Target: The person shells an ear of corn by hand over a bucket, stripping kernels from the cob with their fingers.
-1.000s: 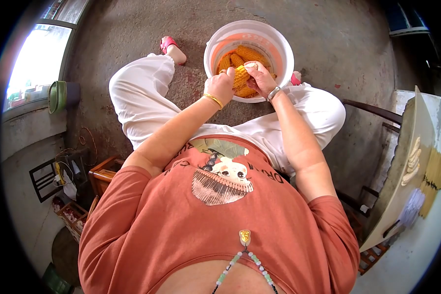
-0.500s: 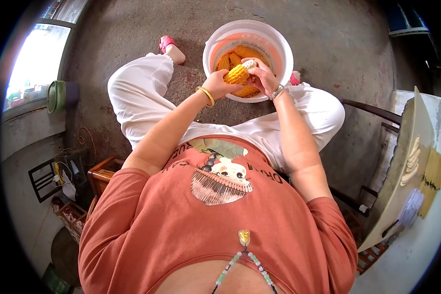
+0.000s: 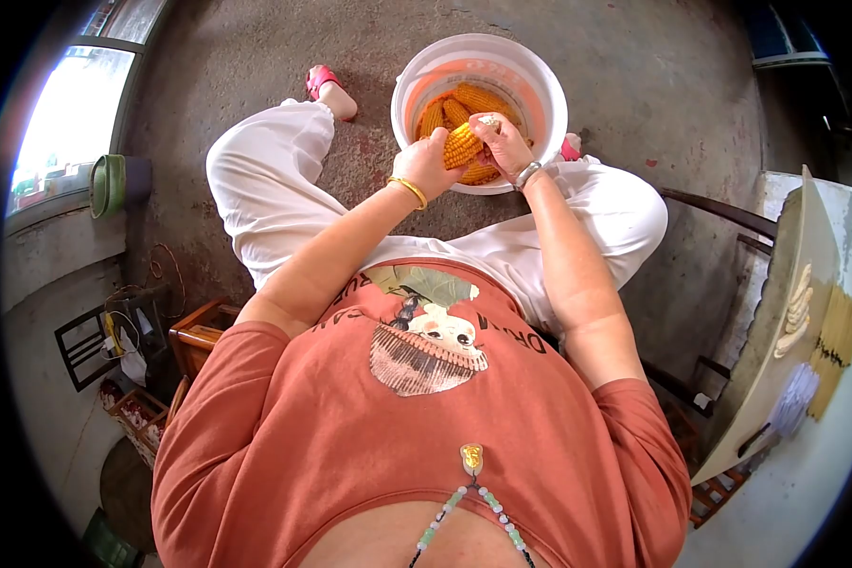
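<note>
Between both hands, over the near side of a white bucket (image 3: 551,95), is a yellow ear of corn (image 3: 461,146). My left hand (image 3: 428,163) is closed round its left end. On its right end, my right hand (image 3: 505,151) is wrapped with the thumb on top; a pale, bare-looking tip of the cob shows above these fingers. Inside the bucket lie several more ears of corn (image 3: 481,97), partly hidden by my hands. Loose kernels, if any, are too small to make out.
The bucket stands on a rough concrete floor (image 3: 625,76) between my legs. To the right is a table (image 3: 776,379) with pale objects on it. At the left are a wooden chair or stool (image 3: 199,331) and a green container (image 3: 109,186) near the window.
My right hand has shifted over the ear's right end, covering more of the pale cob. The left hand has turned slightly and moved a little right. The bucket looks nearly unmoved.
</note>
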Motion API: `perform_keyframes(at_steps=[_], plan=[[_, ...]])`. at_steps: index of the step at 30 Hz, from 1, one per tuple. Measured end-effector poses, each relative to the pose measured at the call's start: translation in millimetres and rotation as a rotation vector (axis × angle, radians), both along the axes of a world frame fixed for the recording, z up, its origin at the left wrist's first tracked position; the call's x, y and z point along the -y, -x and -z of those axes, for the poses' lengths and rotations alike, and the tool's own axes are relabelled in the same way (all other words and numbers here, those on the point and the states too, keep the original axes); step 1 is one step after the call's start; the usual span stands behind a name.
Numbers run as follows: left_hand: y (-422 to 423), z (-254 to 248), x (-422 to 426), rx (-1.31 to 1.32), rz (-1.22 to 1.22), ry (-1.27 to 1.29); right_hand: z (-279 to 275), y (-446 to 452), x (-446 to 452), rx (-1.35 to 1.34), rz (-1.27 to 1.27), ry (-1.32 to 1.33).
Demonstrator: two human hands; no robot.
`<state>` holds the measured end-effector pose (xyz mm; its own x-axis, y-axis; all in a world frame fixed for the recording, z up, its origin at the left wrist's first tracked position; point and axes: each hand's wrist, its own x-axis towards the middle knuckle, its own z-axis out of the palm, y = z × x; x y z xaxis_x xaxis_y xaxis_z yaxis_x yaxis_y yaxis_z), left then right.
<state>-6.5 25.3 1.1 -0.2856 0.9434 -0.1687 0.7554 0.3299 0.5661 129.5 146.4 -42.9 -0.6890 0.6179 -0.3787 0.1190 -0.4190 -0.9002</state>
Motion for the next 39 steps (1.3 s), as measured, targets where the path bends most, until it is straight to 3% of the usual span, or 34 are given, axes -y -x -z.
perform_keyframes(at_steps=[10, 16, 36, 39], plan=[[8.7, 1.6, -1.4, 0.154, -0.078, 0.086, 12.9, -1.7, -0.8, -0.126, -0.040, 0.036], [10.9, 7.7, -2.1, 0.201, -0.076, 0.049, -5.9, -0.8, -3.2, -0.053, -0.037, 0.161], [10.8, 8.8, -0.2, 0.139, -0.025, 0.108, 2.3, -6.0, -5.6, -0.023, -0.141, 0.112], [12.3, 5.6, 0.3, 0.233, -0.064, 0.123, 2.1, -5.5, -4.3, -0.046, -0.137, 0.098]])
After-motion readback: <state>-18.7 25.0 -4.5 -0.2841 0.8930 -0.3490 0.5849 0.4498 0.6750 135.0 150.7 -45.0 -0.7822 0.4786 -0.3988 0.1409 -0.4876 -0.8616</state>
